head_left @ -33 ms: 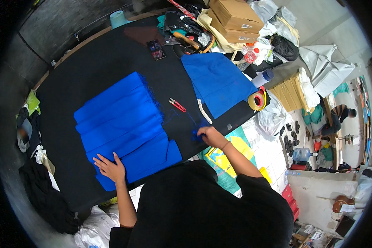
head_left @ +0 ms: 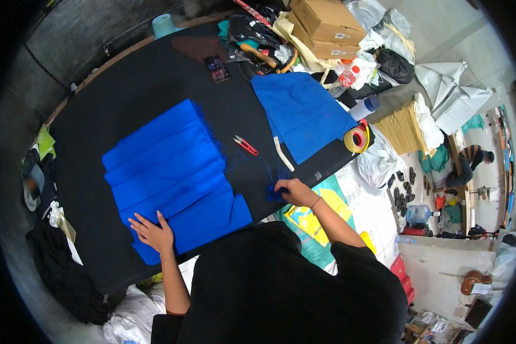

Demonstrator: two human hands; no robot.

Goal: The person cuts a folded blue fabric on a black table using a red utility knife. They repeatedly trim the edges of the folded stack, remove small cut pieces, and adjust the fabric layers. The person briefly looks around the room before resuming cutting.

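Observation:
A bright blue folded cloth (head_left: pixel 166 166) lies on the black-covered table, its right edge frayed into loose threads. My left hand (head_left: pixel 153 232) rests flat on its near part, fingers spread. Close to the table's near edge, my right hand (head_left: pixel 295 192) is closed on a small tuft of blue threads (head_left: pixel 274 192); fine strands trail from it over the black surface. Red thread snips (head_left: pixel 246 145) lie between the cloth and a second, duller blue cloth (head_left: pixel 304 112). A curved white strip (head_left: pixel 283 153) touches that second cloth's near edge.
A tape roll (head_left: pixel 356 139) and a capped bottle (head_left: pixel 364 108) stand at the table's right edge. A phone (head_left: pixel 216 69) lies at the back. Bags and cardboard boxes (head_left: pixel 327 28) are piled behind. Far right, a person (head_left: pixel 470 163) sits apart.
My right hand, with the thread tuft, has shifted very slightly toward the table's near edge. My left hand and the cloths have not moved.

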